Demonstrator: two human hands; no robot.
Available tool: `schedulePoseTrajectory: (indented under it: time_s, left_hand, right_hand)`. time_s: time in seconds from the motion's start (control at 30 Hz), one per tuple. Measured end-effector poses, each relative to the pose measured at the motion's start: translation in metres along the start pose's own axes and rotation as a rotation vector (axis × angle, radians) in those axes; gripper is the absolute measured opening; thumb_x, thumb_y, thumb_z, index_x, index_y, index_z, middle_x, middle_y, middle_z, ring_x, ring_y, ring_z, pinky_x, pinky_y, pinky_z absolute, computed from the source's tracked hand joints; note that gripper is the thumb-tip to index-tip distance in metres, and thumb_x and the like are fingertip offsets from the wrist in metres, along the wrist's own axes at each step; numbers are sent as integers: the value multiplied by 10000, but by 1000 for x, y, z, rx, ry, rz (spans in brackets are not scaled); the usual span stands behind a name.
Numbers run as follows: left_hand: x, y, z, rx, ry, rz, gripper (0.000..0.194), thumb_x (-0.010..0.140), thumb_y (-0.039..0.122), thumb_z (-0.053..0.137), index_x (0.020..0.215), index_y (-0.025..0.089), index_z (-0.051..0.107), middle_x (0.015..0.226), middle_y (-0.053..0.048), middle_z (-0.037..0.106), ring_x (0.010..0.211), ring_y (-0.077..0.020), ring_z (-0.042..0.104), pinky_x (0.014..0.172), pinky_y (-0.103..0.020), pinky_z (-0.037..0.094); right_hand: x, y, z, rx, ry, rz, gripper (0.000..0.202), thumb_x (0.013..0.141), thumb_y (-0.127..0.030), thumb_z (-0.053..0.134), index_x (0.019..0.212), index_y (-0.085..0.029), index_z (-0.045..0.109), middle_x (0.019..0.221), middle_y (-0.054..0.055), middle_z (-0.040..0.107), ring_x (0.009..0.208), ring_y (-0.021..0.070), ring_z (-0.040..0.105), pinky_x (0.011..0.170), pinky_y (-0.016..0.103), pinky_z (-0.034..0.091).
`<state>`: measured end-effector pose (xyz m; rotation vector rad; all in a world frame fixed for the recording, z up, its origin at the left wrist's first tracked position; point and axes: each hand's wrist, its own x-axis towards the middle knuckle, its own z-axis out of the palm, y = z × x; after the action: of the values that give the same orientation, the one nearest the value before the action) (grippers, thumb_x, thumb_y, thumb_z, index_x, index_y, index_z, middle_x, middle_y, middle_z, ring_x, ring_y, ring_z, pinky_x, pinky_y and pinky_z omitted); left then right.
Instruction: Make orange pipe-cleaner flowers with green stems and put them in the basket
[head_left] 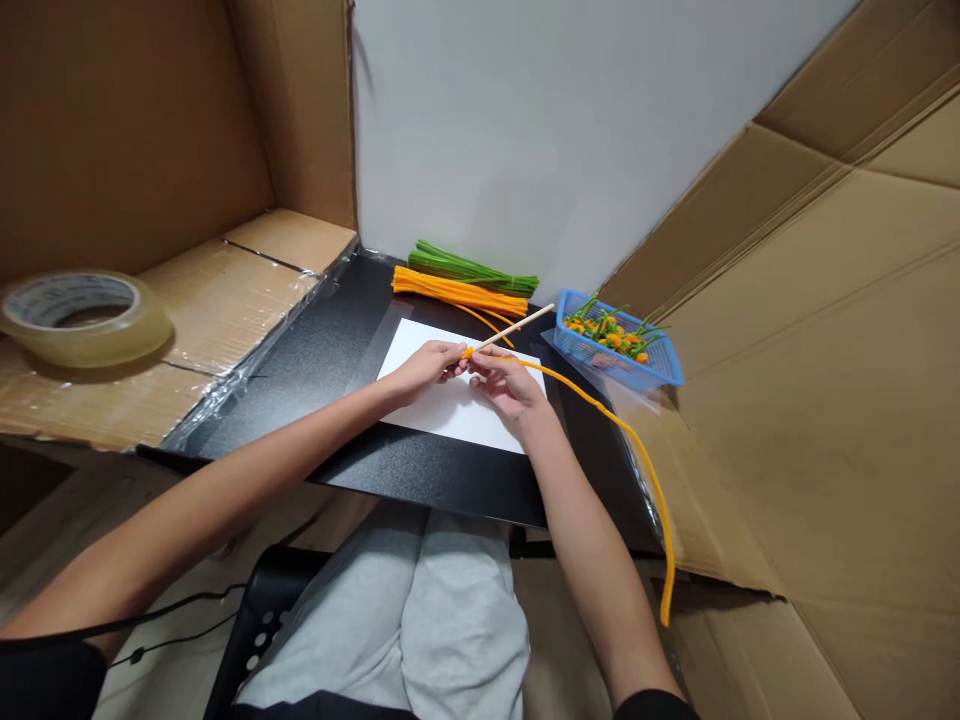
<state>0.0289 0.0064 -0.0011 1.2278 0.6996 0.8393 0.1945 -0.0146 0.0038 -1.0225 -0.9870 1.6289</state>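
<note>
Cardboard walls enclose the workspace on both sides of a pale wall, and the white sheet point(420, 408) lies on a black table point(300, 375). Well left of the sheet, a tape roll point(135, 340) rests on a cardboard ledge point(225, 270), whose taped edge borders the tabletop. Between that edge and the sheet runs a stretch of black surface; another strip separates the sheet from the table's near edge.

The left forearm reaches up and rightward from the lower left, bringing the left hand point(429, 368) over the sheet, its fingertips pinching the small orange coil point(468, 353) at the lower end of a wooden stick point(517, 326). Behind the sheet lie a green bundle point(472, 268) and, nearer it, an orange bundle point(461, 290). The right forearm rises leftward from the lower right; the right hand point(510, 387), fingers curled, pinches the orange strand point(634, 430) beside the coil, the exact contact partly hidden. The stick slants up past the sheet's far side. Rightward, the strand arcs beyond the sheet and hangs past the table's right edge. Just right of the sheet's far corner, a blue basket point(652, 376) holds orange-and-green pieces point(615, 338), near the right cardboard wall point(810, 380).
</note>
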Motion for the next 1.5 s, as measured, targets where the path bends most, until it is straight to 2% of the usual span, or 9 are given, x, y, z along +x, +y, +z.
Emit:
schedulePoseTrajectory:
  time_s: [0.23, 0.43, 0.53, 0.67, 0.83, 0.97, 1.17, 1.3, 1.5]
  left_hand:
    - [1, 2, -7, -36, -123, -27, 357, 851, 440, 607, 660, 143, 551, 642, -1, 456, 561, -87, 320, 522, -236, 205]
    - [3, -2, -9, -40, -105, -102, 304, 830, 366, 613, 644, 140, 530, 607, 16, 414, 514, -71, 281, 487, -220, 174]
    - [4, -3, -8, -141, -128, -153, 178, 790, 297, 647, 765, 129, 597, 644, 23, 425, 515, -59, 294, 483, -195, 189]
    - [5, -5, -9, -218, -150, -167, 259, 788, 376, 696, 827, 132, 618, 695, 6, 478, 536, -64, 355, 501, -192, 244]
    - [4, -4, -7, 158, -41, 61, 467, 828, 589, 622, 717, 135, 632, 627, -5, 504, 552, -108, 400, 533, -239, 256]
    - [-4, -1, -6, 643, 119, 337, 382, 925, 454, 535, 729, 158, 675, 667, -18, 603, 642, -150, 506, 636, -253, 324]
    - [-11, -2, -5, 889, 238, 395, 393, 965, 362, 445, 676, 182, 643, 656, -28, 607, 635, -171, 502, 634, -272, 279]
    - [-8, -3, -3, 694, 231, 342, 429, 937, 387, 473, 574, 180, 569, 570, -21, 552, 583, -156, 476, 615, -271, 290]
    - [3, 0, -2, -144, 86, -89, 290, 854, 300, 526, 600, 171, 469, 529, 24, 413, 455, -81, 353, 464, -219, 242]
  right_hand:
    - [-2, -5, 0, -46, -1, -63, 231, 609, -288, 871, 730, -204, 692, 715, -8, 704, 723, 132, 620, 632, 242, 421]
    - [0, -1, 4, -67, 44, -129, 279, 558, -284, 895, 681, -203, 658, 743, -10, 710, 693, 127, 630, 618, 242, 431]
    - [-1, -1, 6, -35, 62, -189, 308, 538, -254, 903, 623, -205, 611, 785, -12, 723, 687, 125, 636, 637, 251, 465]
    - [0, 0, 4, -24, 95, -255, 339, 528, -239, 912, 602, -205, 582, 775, 6, 726, 719, 149, 661, 703, 296, 518]
    - [4, 3, 3, -14, 181, -334, 366, 488, -239, 936, 599, -204, 590, 742, 18, 730, 753, 173, 687, 746, 322, 545]
    - [4, 5, 8, 7, 198, -326, 371, 481, -249, 938, 604, -214, 590, 731, 1, 741, 749, 169, 695, 735, 309, 553]
    - [1, 7, 12, 86, 202, -242, 409, 518, -165, 889, 801, -239, 604, 779, -23, 757, 769, 139, 687, 737, 266, 525]
    - [0, 7, 11, 43, 204, -183, 390, 561, -199, 878, 875, -242, 650, 831, -22, 756, 825, 138, 694, 721, 242, 495]
    - [-2, 8, 14, 45, 220, -153, 354, 556, -281, 899, 811, -254, 654, 816, -42, 735, 874, 163, 714, 668, 236, 448]
